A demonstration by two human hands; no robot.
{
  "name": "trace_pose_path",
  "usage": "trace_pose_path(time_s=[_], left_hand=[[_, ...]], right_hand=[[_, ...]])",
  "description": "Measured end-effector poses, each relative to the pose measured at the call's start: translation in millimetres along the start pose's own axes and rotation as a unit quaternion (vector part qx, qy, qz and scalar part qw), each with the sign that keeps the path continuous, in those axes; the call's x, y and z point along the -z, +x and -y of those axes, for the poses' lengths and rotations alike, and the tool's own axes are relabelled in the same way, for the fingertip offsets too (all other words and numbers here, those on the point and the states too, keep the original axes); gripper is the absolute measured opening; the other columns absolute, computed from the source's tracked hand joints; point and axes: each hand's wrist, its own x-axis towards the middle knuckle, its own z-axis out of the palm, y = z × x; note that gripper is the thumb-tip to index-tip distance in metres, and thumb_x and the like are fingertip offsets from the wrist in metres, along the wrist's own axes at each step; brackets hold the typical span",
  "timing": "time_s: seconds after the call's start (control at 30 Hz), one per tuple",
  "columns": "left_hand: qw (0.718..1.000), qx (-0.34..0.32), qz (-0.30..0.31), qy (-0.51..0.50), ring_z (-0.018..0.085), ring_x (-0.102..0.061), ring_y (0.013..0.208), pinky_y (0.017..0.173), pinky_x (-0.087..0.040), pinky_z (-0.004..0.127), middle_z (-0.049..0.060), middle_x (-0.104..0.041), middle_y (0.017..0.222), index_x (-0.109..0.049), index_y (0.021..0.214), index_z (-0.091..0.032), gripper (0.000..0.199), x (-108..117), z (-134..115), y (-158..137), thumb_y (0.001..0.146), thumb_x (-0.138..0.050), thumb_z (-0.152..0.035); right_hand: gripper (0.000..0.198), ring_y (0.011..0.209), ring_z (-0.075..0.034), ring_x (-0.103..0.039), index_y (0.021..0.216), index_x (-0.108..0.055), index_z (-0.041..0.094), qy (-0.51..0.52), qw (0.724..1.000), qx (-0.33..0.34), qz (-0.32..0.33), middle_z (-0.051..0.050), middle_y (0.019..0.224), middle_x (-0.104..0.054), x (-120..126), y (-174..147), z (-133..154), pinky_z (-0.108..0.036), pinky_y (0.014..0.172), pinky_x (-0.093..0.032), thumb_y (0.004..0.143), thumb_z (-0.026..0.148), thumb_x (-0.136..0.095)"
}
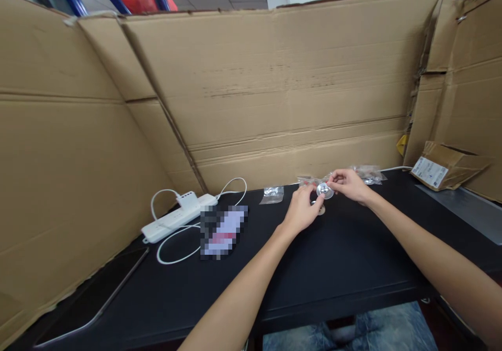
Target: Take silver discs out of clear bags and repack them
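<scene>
A small round silvery piece [324, 189] with a clear-looking rim is held just over the black table. My left hand [303, 208] grips it from the left, thumb at its lower edge and fingers beyond. My right hand [348, 184] is closed in a pinch at its upper right edge; anything tiny between those fingertips is too small to make out. Below my left thumb lies a small beige disc [322, 210], partly covered by the hand. Clear plastic bags [307, 182] lie just behind my hands, one with something reddish in it.
Cardboard walls enclose the black table [345, 257]. On the left are a white power strip [168, 225] with cables, a blurred-out phone-like object [225, 233] and a dark flat panel [94, 293]. An opened cardboard box [451, 165] stands right, by a grey sheet [466, 210].
</scene>
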Motion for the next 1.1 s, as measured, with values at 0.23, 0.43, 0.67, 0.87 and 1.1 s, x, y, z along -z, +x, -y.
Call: trace_pose_path(time_s=[0.23, 0.43, 0.67, 0.87, 1.1], left_hand=[[0.949, 0.160, -0.053, -0.266, 0.014, -0.060, 0.043, 0.041, -0.044, 0.021, 0.002, -0.065, 0.057, -0.060, 0.084, -0.014, 0.009, -3, 8, 10, 0.080, -0.062, -0.021], [0.938, 0.176, -0.086, -0.286, 0.019, -0.069, 0.055, 0.043, -0.051, 0.023, 0.007, -0.071, 0.068, -0.064, 0.084, -0.011, 0.009, 3, 6, 12, 0.078, -0.062, -0.016], [0.958, 0.134, -0.052, -0.247, 0.020, -0.069, 0.057, 0.048, -0.054, 0.025, 0.007, -0.072, 0.070, -0.068, 0.086, -0.013, 0.011, 3, 3, 7, 0.083, -0.060, -0.020], [0.955, 0.144, -0.053, -0.254, 0.019, -0.069, 0.057, 0.048, -0.054, 0.025, 0.007, -0.071, 0.068, -0.067, 0.084, -0.013, 0.008, 1, 3, 8, 0.080, -0.064, -0.019], [0.923, 0.150, -0.048, -0.350, 0.018, -0.069, 0.062, 0.055, -0.057, 0.027, 0.006, -0.070, 0.069, -0.066, 0.085, -0.011, 0.010, -2, 3, 10, 0.075, -0.065, -0.015]], right_hand=[[0.032, 0.053, -0.013, -0.062, 0.078, -0.053, 0.017, 0.025, 0.998, 0.044, -0.038, -0.002, 0.064, -0.064, -7, 2, 0, -0.025, 0.051, -0.049, 0.076, 0.045, -0.070], [0.032, 0.053, -0.013, -0.061, 0.084, -0.056, 0.018, 0.028, 0.996, 0.073, -0.049, -0.002, 0.066, -0.065, -14, -3, 13, -0.026, 0.052, -0.050, 0.077, 0.046, -0.068], [0.026, 0.061, -0.016, -0.064, 0.085, -0.066, 0.017, 0.007, 0.996, 0.081, -0.032, -0.004, 0.071, -0.067, -27, -5, 4, -0.030, 0.062, -0.055, 0.077, 0.042, -0.069], [0.018, 0.069, -0.019, -0.068, 0.088, -0.068, 0.019, -0.071, 0.994, 0.076, -0.043, -0.006, 0.079, -0.071, -28, -8, 5, -0.032, 0.069, -0.055, 0.081, 0.034, -0.064], [0.014, 0.075, -0.017, -0.059, 0.088, -0.066, 0.019, -0.261, 0.945, 0.183, -0.074, -0.007, 0.087, -0.064, -31, -14, 13, -0.029, 0.071, -0.047, 0.091, 0.023, -0.053]])
